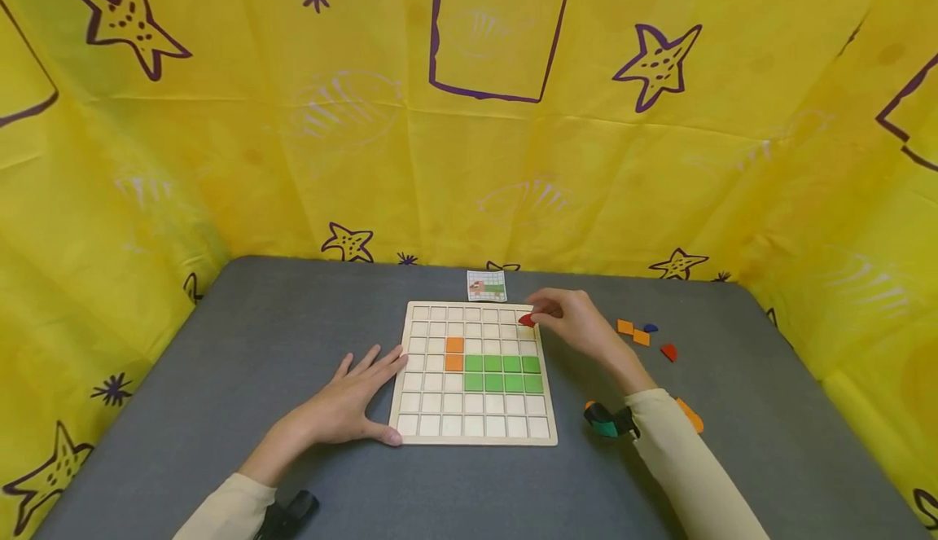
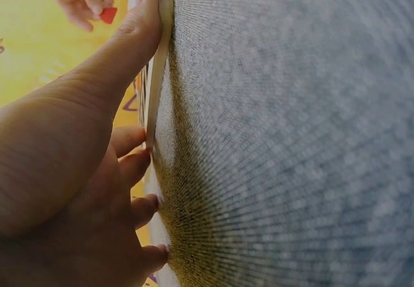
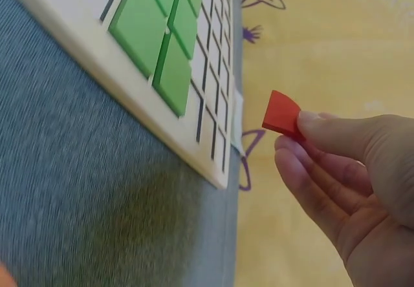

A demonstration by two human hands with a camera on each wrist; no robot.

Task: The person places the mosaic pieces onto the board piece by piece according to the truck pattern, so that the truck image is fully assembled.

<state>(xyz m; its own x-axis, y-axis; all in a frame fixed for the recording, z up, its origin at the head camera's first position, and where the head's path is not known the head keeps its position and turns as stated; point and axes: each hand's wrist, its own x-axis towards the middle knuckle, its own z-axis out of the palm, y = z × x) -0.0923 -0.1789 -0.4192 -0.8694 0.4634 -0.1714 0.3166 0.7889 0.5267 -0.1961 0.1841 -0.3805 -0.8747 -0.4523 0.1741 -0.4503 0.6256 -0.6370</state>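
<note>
A wooden grid board (image 1: 432, 403) lies on the grey table, with several green square tiles (image 1: 503, 373) in two rows and two orange square tiles (image 1: 454, 353) stacked to their left. My left hand (image 1: 340, 401) rests at the board's left edge, fingers spread, thumb and fingertips touching the frame. Between thumb and fingers, my right hand (image 1: 579, 324) pinches a red quarter-circle tile (image 3: 281, 114). It hovers over the board's upper right corner, above the surface in the right wrist view.
A small picture card (image 1: 487, 286) lies behind the board. Right of it are orange squares (image 1: 625, 327), a blue piece (image 1: 650, 328), another red quarter-circle piece (image 1: 669, 352) and an orange piece (image 1: 690, 415) partly behind the right sleeve. A yellow patterned cloth (image 1: 469, 157) hangs around the table.
</note>
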